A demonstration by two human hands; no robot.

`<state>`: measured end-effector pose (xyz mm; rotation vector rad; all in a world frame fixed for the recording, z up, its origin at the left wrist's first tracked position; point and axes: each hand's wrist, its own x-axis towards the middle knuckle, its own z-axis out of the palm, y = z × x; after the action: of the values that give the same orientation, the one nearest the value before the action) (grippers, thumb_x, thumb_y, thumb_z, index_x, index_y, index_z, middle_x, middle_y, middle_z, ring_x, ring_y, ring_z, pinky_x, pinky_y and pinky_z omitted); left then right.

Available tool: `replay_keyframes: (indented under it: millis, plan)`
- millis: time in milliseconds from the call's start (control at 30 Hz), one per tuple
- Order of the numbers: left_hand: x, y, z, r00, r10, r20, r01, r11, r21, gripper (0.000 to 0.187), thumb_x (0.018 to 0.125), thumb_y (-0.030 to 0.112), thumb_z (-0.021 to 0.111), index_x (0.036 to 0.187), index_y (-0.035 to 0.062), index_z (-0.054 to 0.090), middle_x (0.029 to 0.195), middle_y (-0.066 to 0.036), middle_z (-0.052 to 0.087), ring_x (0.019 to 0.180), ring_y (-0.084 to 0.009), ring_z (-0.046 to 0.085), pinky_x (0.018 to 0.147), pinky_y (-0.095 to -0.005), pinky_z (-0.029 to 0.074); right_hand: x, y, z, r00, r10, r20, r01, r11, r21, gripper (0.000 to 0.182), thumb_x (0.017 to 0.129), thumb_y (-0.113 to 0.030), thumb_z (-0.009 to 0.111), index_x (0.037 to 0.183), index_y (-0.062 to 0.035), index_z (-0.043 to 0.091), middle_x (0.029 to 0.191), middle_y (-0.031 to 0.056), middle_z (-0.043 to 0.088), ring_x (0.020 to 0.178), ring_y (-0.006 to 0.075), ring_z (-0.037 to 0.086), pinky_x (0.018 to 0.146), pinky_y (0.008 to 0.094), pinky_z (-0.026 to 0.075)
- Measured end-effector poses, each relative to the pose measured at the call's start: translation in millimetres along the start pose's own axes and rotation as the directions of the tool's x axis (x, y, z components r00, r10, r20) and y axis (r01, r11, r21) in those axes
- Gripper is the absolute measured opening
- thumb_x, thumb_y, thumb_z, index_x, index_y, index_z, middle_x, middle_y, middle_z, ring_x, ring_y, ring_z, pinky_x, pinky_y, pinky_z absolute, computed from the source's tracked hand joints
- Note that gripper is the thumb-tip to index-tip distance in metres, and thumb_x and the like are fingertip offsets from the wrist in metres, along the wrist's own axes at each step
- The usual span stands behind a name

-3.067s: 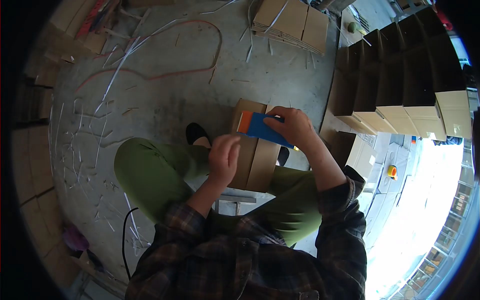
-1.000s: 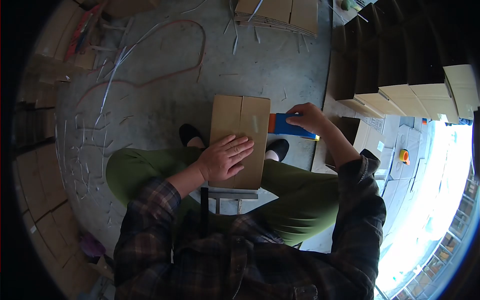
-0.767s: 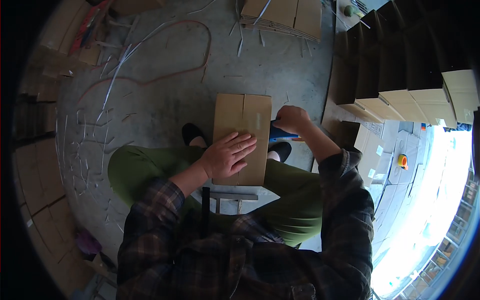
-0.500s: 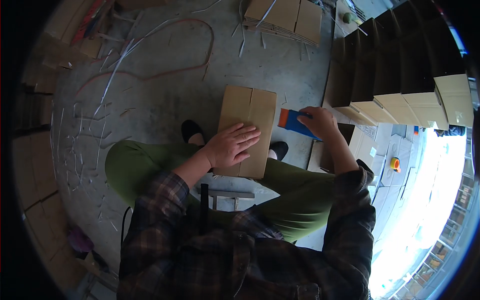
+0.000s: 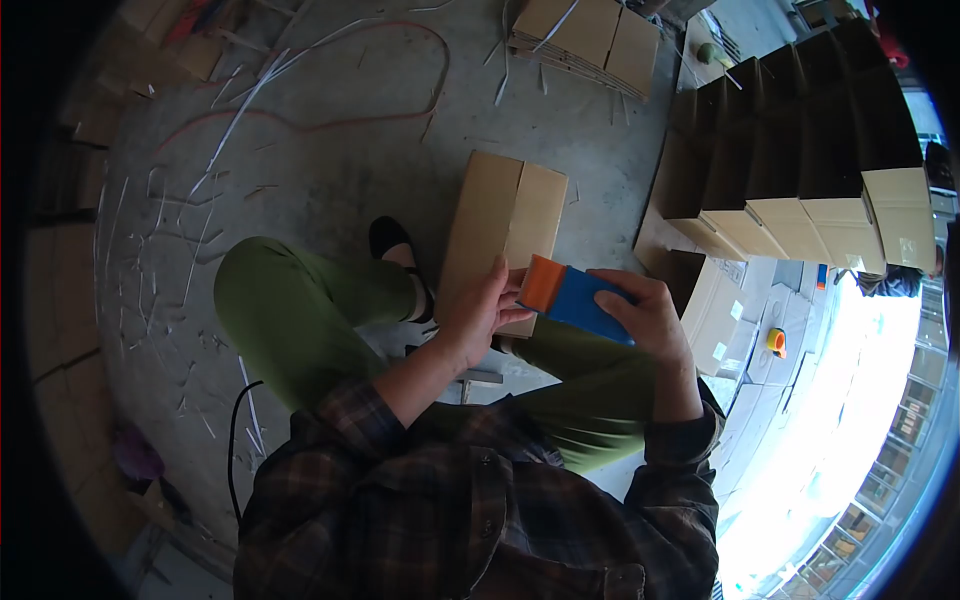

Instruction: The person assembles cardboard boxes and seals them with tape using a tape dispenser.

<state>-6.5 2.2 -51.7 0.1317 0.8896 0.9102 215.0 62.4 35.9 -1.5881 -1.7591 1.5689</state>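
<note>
One carton (image 5: 505, 215) sits above concrete (image 5: 330, 180) littered with straps (image 5: 240, 125).

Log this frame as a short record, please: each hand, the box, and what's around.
left hand: thumb and fingers apart, at the orange end of the tool; contact unclear
right hand: gripping the blue body of the tool
tool: blue-and-orange handheld tool, possibly a tape dispenser; orange end toward the left hand
box: cardboard box, top closed, centre seam visible, partly hidden by the left hand
far floor: stack of flattened cardboard
right side: rows of open cardboard boxes; small yellow-orange item
</note>
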Motion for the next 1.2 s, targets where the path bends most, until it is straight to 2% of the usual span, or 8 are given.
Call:
replay_keyframes:
  millis: [100, 167, 300, 467, 667, 767, 833, 1200]
  plan:
    - [-5, -2, -6, 0.988, 0.137, -0.066, -0.125, 0.98, 0.152, 0.056, 0.098, 0.052, 0.042, 0.119, 0.002, 0.058, 0.116, -0.008, 0.063, 0.108, -0.0178, 0.06, 0.092, -0.0391, 0.047, 4, 1, 9, 0.998, -0.063, 0.023, 0.065, 0.995, -0.072, 0.033, 0.089, -0.018, 0.066, 0.117, -0.0002, 0.065, 0.096, 0.0113, 0.068, 0.086, 0.0158, 0.064, 0.082, 0.0313, 0.053]
    - [-1, 0, -25, 0.999, 0.037, -0.008, -0.038, 0.987, -0.157, 0.058, 0.094, 0.056, 0.048, 0.113, 0.0028, 0.063, 0.107, -0.007, 0.066, 0.106, -0.0163, 0.059, 0.089, -0.0351, 0.047, 10, -2, 15, 0.992, -0.119, 0.051, 0.122, 0.991, -0.058, 0.033, 0.089, -0.017, 0.067, 0.117, 0.0005, 0.065, 0.096, 0.011, 0.069, 0.086, 0.0151, 0.064, 0.082, 0.0301, 0.052]
    - [4, 0, -26, 0.998, -0.052, 0.025, 0.057, 0.951, -0.304, 0.048, 0.091, 0.048, 0.059, 0.104, 0.0026, 0.067, 0.096, -0.005, 0.068, 0.099, -0.0146, 0.062, 0.087, -0.0339, 0.048, 15, -1, 13, 0.993, -0.019, 0.12, 0.003, 0.992, 0.13, 0.034, 0.089, -0.017, 0.066, 0.118, 0.0015, 0.064, 0.099, 0.0117, 0.069, 0.088, 0.0154, 0.064, 0.083, 0.0296, 0.052]
    - [5, -6, -23, 0.974, 0.097, -0.203, -0.111, 0.992, -0.063, 0.026, 0.089, 0.026, 0.066, 0.098, 0.0017, 0.068, 0.085, -0.003, 0.067, 0.078, -0.0114, 0.064, 0.074, -0.0295, 0.051, 19, -4, 21, 0.988, -0.011, 0.157, 0.007, 1.0, 0.026, 0.034, 0.09, -0.016, 0.065, 0.119, 0.001, 0.064, 0.101, 0.0116, 0.069, 0.088, 0.0161, 0.065, 0.084, 0.0298, 0.052]
    - [-2, 16, -65, 0.852, 0.319, -0.416, -0.292, 0.948, 0.129, 0.018, 0.089, 0.021, 0.066, 0.088, 0.0033, 0.068, 0.073, 0.0, 0.064, 0.065, -0.0081, 0.059, 0.059, -0.0237, 0.048, 23, -18, 25, 0.98, -0.014, 0.2, 0.028, 0.997, -0.07, 0.034, 0.09, -0.015, 0.064, 0.12, -0.0002, 0.064, 0.1, 0.0116, 0.07, 0.087, 0.0163, 0.066, 0.083, 0.0305, 0.053]
    - [6, 15, -113, 0.753, 0.374, -0.542, -0.294, 0.927, 0.232, 0.016, 0.089, 0.021, 0.067, 0.086, 0.0046, 0.068, 0.071, 0.0, 0.063, 0.061, -0.0074, 0.058, 0.054, -0.0224, 0.045, 23, -14, 25, 0.977, 0.014, 0.212, 0.012, 0.993, -0.121, 0.034, 0.088, -0.015, 0.065, 0.12, -0.0026, 0.064, 0.099, 0.0104, 0.071, 0.086, 0.0162, 0.067, 0.082, 0.0304, 0.053]
    - [12, 12, -120, 0.74, 0.359, -0.568, -0.263, 0.933, 0.247, 0.016, 0.089, 0.02, 0.067, 0.085, 0.0051, 0.068, 0.07, 0.001, 0.063, 0.06, -0.0072, 0.057, 0.054, -0.0221, 0.045, 24, -17, 30, 0.981, 0.078, 0.18, -0.016, 0.946, -0.323, 0.032, 0.089, -0.017, 0.065, 0.119, -0.0068, 0.066, 0.099, 0.0094, 0.071, 0.085, 0.0174, 0.068, 0.082, 0.031, 0.053]
    - [23, 2, -130, 0.699, 0.358, -0.619, -0.235, 0.933, 0.274, 0.016, 0.088, 0.021, 0.068, 0.084, 0.0059, 0.068, 0.068, 0.002, 0.062, 0.058, -0.0067, 0.056, 0.054, -0.0212, 0.044, 31, -12, 42, 0.993, 0.02, 0.117, 0.034, 0.896, -0.442, 0.032, 0.084, -0.025, 0.067, 0.114, -0.0124, 0.069, 0.096, 0.0127, 0.071, 0.082, 0.0261, 0.07, 0.078, 0.0341, 0.054]
